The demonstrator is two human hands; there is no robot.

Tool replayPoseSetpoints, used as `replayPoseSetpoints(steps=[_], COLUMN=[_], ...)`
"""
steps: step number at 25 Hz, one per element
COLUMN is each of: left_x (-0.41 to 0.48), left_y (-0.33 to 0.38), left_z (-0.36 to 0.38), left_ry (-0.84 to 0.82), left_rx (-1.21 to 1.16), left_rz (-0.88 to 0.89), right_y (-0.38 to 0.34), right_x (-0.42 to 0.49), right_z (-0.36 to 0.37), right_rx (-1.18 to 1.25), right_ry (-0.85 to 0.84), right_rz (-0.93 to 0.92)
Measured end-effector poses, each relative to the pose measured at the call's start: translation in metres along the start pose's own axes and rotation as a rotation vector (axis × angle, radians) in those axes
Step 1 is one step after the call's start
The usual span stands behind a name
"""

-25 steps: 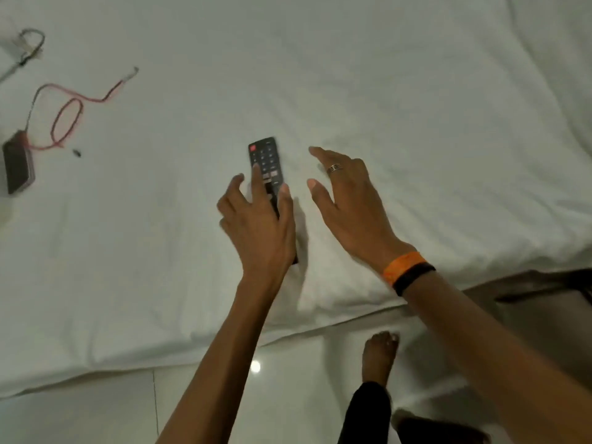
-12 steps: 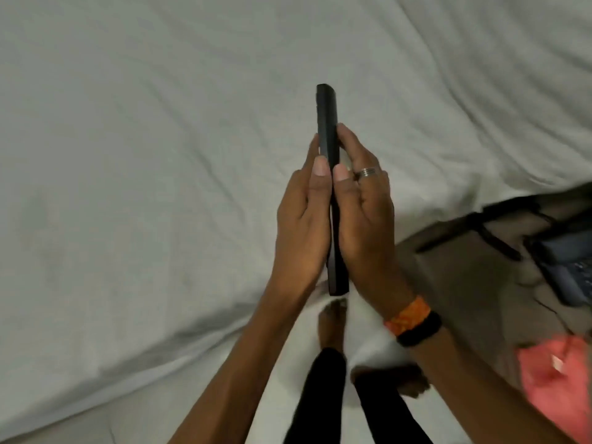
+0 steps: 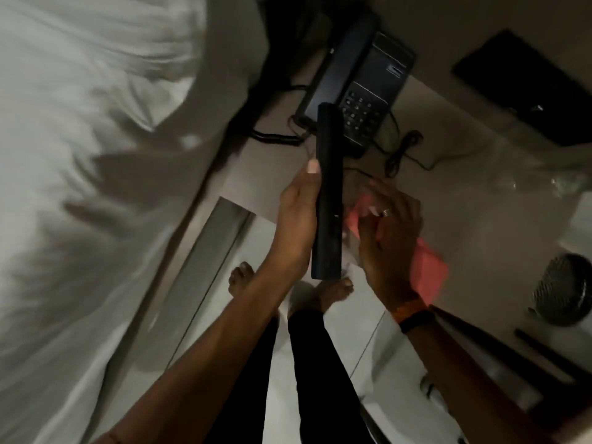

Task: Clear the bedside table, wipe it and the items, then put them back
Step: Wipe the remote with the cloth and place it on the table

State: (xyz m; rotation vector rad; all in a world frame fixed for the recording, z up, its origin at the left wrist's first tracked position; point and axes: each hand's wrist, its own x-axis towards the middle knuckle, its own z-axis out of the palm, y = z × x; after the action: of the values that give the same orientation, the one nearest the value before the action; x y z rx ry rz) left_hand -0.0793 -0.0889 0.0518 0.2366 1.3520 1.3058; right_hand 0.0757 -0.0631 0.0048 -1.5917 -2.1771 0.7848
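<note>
My left hand (image 3: 296,216) is raised in front of me, forearm running up from the lower left, fingers wrapped round the remote (image 3: 328,193) with the thumb pressed along its near edge, tip pointing up. The remote stands on edge, nearly upright in that grasp. My right hand (image 3: 389,238) sits just beside it, back of the hand toward me, fingers curled loosely, a ring on one finger; whether it grips anything I cannot tell. The right wrist carries an orange band and a black one. My bare feet show below, legs in dark trousers.
</note>
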Motion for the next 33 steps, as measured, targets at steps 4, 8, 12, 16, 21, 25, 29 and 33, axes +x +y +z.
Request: replayPoseSetpoints(steps=[4,8,12,16,21,25,29,33], left_x=[0.005,0.012,0.005,0.001,-0.015,0.009,0.019,0.016], left_y=[-0.042,-0.054,-0.074,-0.087,-0.088,-0.074,-0.073,-0.073], left_z=[0.024,0.031,0.067,0.064,0.066,0.074,0.092,0.093], left_ry=[-0.073,-0.057,0.129,-0.166,-0.156,0.059,0.146,0.137], left_rx=[0.009,-0.029,0.16,0.258,0.122,-0.118,-0.214,-0.019], left_rz=[-0.182,-0.212,-0.224,-0.154,-0.22,-0.403,-0.571,-0.537], right_y=[0.113,0.101,0.015,0.009,0.06,0.052,0.025,0.032], right_x=[-0.054,-0.037,-0.035,-0.002,0.073,0.044,-0.026,-0.004], right_z=[-0.002,-0.01,-0.005,-0.001,-0.025,-0.065,-0.042,-0.016], right_rx=[-0.658,-0.287,0.301,0.109,0.732,0.773,-0.07,-0.187], right_ry=[-0.366,0.042,0.122,0.222,0.026,0.099,0.105,0.029], right_rz=[0.051,0.263,0.211,0.175,0.547,0.458,-0.021,0.054])
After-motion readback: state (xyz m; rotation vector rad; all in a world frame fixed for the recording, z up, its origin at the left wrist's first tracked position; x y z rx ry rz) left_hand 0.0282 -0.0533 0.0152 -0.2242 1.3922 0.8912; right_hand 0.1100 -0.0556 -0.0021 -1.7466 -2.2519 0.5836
